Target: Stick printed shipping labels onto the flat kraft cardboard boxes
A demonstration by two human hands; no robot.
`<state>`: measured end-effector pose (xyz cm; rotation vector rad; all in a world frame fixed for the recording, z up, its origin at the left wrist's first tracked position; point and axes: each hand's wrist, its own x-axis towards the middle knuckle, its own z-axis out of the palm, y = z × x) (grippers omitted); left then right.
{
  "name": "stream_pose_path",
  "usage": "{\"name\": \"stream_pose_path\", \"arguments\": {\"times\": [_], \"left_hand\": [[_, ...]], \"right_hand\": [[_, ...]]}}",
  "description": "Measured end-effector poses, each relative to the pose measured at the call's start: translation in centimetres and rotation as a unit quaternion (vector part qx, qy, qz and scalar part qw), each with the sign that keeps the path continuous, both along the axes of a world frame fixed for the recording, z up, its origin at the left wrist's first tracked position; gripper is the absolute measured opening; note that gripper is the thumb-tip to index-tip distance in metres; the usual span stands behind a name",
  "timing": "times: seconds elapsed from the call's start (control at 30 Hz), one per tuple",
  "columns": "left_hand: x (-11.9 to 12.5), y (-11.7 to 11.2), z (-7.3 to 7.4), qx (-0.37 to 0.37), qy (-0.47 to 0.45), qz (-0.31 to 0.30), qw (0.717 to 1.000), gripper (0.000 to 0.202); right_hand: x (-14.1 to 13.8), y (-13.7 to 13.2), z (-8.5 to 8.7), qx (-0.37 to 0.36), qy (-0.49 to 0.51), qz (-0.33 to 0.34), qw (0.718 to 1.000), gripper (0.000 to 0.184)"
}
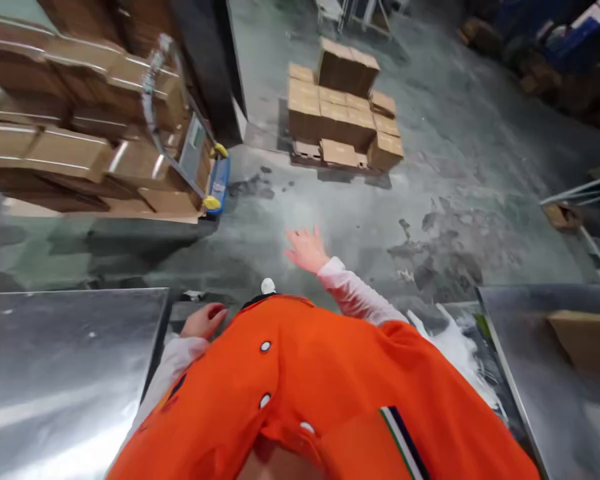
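Note:
My right hand (307, 249) is raised in front of my orange-clad torso (300, 380), fingers spread, holding nothing, above the stained concrete floor (330, 227). My left hand (203, 320) is lower, with its fingers curled and nothing visible in them. It sits close to the inner corner of a steel-topped table (65, 373). To the right, a second steel-topped table (540, 400) bears a piece of cardboard (587, 340). White plastic film (455, 350) lies beyond my right side.
A hand truck (193, 157) with yellow grips and a blue base leans under stacked cardboard boxes (70, 150) at the left. A wooden pallet of cartons (343, 113) stands on the floor ahead. A dark pillar (210, 67) and metal racking (580, 197) stand nearby.

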<state>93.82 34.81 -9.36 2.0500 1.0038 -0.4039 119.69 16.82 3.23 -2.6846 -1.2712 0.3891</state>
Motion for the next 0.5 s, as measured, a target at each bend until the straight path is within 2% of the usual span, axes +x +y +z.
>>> {"name": "stream_pose_path", "arguments": {"times": [0.07, 0.13, 0.2, 0.27, 0.37, 0.43, 0.5], "left_hand": [[3.2, 4.9, 0.7, 0.008, -0.029, 0.027, 0.999, 0.024], [5.6, 9.7, 1.1, 0.037, -0.056, 0.048, 0.997, 0.026], [6.6, 14.3, 0.8, 0.106, -0.059, 0.07, 0.99, 0.03], [6.0, 17.9, -0.1, 0.2, -0.036, 0.107, 0.973, 0.035], [3.2, 21.0, -1.7, 0.283, 0.016, 0.163, 0.945, 0.04], [1.5, 21.6, -2.4, 0.269, 0.046, 0.188, 0.943, 0.032], [1.3, 22.4, -2.4, 0.223, 0.056, 0.209, 0.95, 0.023]], "right_hand": [[2.2, 4.0, -0.2, 0.001, 0.074, -0.007, 0.997, 0.04], [3.8, 7.5, -1.1, 0.031, 0.101, -0.042, 0.994, 0.041], [5.0, 10.5, -2.7, 0.086, 0.112, -0.064, 0.988, 0.055], [6.1, 13.3, -4.7, 0.136, 0.133, -0.068, 0.979, 0.07], [8.6, 17.9, -7.5, 0.146, 0.161, -0.061, 0.974, 0.068], [11.5, 21.9, -8.8, 0.132, 0.169, -0.039, 0.976, 0.057], [15.4, 27.1, -9.1, 0.135, 0.163, -0.014, 0.977, 0.046]]}}
